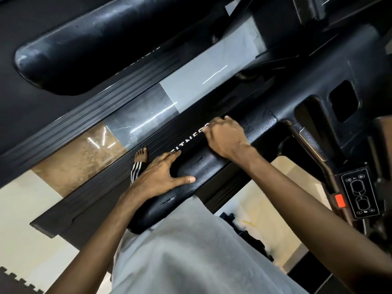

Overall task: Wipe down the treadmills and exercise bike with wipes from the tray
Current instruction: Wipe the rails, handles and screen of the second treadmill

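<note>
A black padded treadmill handrail (pixel 203 166) runs diagonally through the middle of the head view, and wet beads show on its upper part (pixel 256 124). My left hand (pixel 161 175) rests on the lower stretch with straight fingers across the top and the thumb along the near side. Higher up, my right hand (pixel 224 136) curls its fingers over the handrail. No wipe shows; whatever lies under that palm is hidden. Below the rail lies the treadmill's ribbed side step with white lettering (pixel 186 145).
A second treadmill's handrail (pixel 95 49) and ribbed step (pixel 106 107) lie at upper left across a strip of tiled floor (pixel 191 81). A control pad (pixel 360 194) with a red button (pixel 339 200) sits at right. My sandalled foot (pixel 140 160) stands on the step.
</note>
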Demonstrator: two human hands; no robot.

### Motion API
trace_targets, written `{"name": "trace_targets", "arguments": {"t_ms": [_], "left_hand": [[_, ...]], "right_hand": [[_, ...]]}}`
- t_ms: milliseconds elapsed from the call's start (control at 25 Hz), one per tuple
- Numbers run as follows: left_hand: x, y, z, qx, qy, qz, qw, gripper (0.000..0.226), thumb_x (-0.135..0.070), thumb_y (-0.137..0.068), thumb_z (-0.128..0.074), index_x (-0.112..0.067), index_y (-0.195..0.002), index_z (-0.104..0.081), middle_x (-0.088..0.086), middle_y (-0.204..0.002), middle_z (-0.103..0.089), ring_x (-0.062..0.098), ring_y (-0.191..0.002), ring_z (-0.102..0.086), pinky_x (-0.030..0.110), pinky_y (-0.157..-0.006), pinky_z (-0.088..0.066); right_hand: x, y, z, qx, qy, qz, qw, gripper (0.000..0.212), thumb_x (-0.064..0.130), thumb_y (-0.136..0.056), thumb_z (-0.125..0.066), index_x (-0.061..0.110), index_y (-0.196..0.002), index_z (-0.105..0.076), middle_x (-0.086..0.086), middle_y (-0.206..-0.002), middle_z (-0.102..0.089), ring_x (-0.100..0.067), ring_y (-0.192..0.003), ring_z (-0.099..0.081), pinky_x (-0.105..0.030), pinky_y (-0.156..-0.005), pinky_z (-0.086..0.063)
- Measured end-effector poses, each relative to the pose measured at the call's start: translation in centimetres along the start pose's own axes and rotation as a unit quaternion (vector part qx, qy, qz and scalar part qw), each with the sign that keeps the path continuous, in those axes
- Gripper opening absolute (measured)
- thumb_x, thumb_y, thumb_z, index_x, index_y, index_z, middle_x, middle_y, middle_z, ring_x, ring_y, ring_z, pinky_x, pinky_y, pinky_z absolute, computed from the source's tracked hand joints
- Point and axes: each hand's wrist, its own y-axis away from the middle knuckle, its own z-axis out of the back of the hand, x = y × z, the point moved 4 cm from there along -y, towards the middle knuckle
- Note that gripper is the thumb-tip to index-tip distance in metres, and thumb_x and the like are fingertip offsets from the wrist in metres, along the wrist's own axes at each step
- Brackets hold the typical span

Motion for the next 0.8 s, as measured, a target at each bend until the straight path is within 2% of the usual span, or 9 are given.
{"name": "trace_targets", "arguments": {"t_ms": [80, 160, 280, 360, 440, 560, 600, 720, 800], "left_hand": [[0.1, -0.2, 0.0, -0.003, 0.003, -0.004, 1.000, 0.103, -0.072, -0.075, -0.066, -0.028, -0.159, -0.024, -0.003, -0.163, -0.026, 0.017, -0.152, -0.011, 0.019, -0.107, -0.004], [0.0, -0.3, 0.1, -0.008, 0.002, -0.012, 1.000, 0.100, -0.068, -0.077, -0.068, -0.029, -0.158, -0.026, -0.006, -0.161, -0.028, 0.015, -0.151, -0.015, 0.019, -0.108, -0.008], [-0.7, -0.2, 0.2, -0.021, -0.005, -0.043, 0.999, 0.091, -0.063, -0.081, -0.070, -0.032, -0.156, -0.030, -0.013, -0.157, -0.032, 0.008, -0.146, -0.025, 0.018, -0.111, -0.014], [-1.2, -0.5, 0.0, -0.027, -0.011, -0.064, 0.998, 0.086, -0.060, -0.084, -0.069, -0.032, -0.156, -0.031, -0.014, -0.154, -0.034, 0.006, -0.143, -0.029, 0.020, -0.114, -0.019], [-1.4, -0.8, -0.2, -0.029, -0.019, -0.077, 0.996, 0.083, -0.058, -0.086, -0.068, -0.034, -0.156, -0.031, -0.014, -0.154, -0.035, 0.005, -0.143, -0.031, 0.024, -0.118, -0.023], [-1.8, -0.5, -0.8, -0.049, -0.036, -0.099, 0.993, 0.079, -0.055, -0.091, -0.063, -0.036, -0.158, -0.025, -0.012, -0.158, -0.031, 0.005, -0.146, -0.027, 0.034, -0.123, -0.025], [-2.2, -0.3, -1.4, -0.064, -0.045, -0.107, 0.991, 0.079, -0.051, -0.093, -0.062, -0.035, -0.159, -0.022, -0.010, -0.160, -0.028, 0.006, -0.148, -0.025, 0.035, -0.124, -0.023], [-3.7, 0.7, -3.2, -0.089, -0.088, -0.109, 0.986, 0.085, -0.049, -0.095, -0.061, -0.032, -0.161, -0.010, -0.001, -0.166, -0.017, 0.014, -0.152, -0.014, 0.026, -0.121, -0.007], [-4.3, 0.9, -4.0, -0.087, -0.116, -0.098, 0.985, 0.087, -0.053, -0.094, -0.060, -0.035, -0.161, -0.007, 0.001, -0.168, -0.010, 0.019, -0.154, -0.009, 0.031, -0.121, -0.006]], "right_hand": [[-3.2, 1.7, 0.0, -0.085, -0.057, -0.046, 0.994, 0.042, 0.031, -0.106, -0.033, 0.012, -0.123, -0.065, -0.006, -0.130, -0.062, -0.024, -0.121, -0.058, -0.038, -0.117, -0.033], [-4.3, 4.7, -0.1, -0.178, -0.149, -0.060, 0.971, 0.033, 0.022, -0.104, -0.045, 0.011, -0.127, -0.065, -0.004, -0.135, -0.060, -0.023, -0.127, -0.054, -0.039, -0.117, -0.035], [-2.5, 8.5, -1.1, -0.267, -0.208, -0.064, 0.939, 0.026, 0.014, -0.102, -0.054, 0.007, -0.122, -0.069, -0.004, -0.124, -0.065, -0.022, -0.117, -0.055, -0.031, -0.106, -0.045], [-1.8, 9.5, -1.8, -0.284, -0.244, -0.048, 0.926, 0.021, 0.010, -0.100, -0.059, 0.008, -0.116, -0.073, -0.003, -0.117, -0.067, -0.021, -0.108, -0.057, -0.029, -0.097, -0.049], [-3.0, 9.6, -1.8, -0.301, -0.290, -0.081, 0.905, 0.019, 0.009, -0.100, -0.060, 0.010, -0.112, -0.074, -0.002, -0.112, -0.067, -0.019, -0.102, -0.059, -0.028, -0.091, -0.051], [-4.2, 9.4, -2.0, -0.326, -0.325, -0.149, 0.875, 0.029, 0.010, -0.101, -0.055, 0.009, -0.128, -0.066, -0.004, -0.108, -0.060, -0.017, -0.096, -0.053, -0.017, -0.091, -0.043], [-3.4, 9.3, -2.1, -0.319, -0.318, -0.131, 0.883, 0.033, 0.010, -0.101, -0.053, 0.008, -0.132, -0.063, -0.006, -0.108, -0.058, -0.019, -0.096, -0.051, -0.016, -0.091, -0.041], [-1.1, 9.2, -2.4, -0.272, -0.286, -0.029, 0.918, 0.029, 0.012, -0.100, -0.054, 0.010, -0.126, -0.068, -0.004, -0.110, -0.059, -0.022, -0.101, -0.054, -0.032, -0.089, -0.052], [-2.6, 9.2, -2.3, -0.307, -0.293, -0.051, 0.904, 0.022, 0.012, -0.099, -0.058, 0.012, -0.116, -0.073, -0.003, -0.110, -0.062, -0.021, -0.102, -0.055, -0.031, -0.088, -0.053]]}}
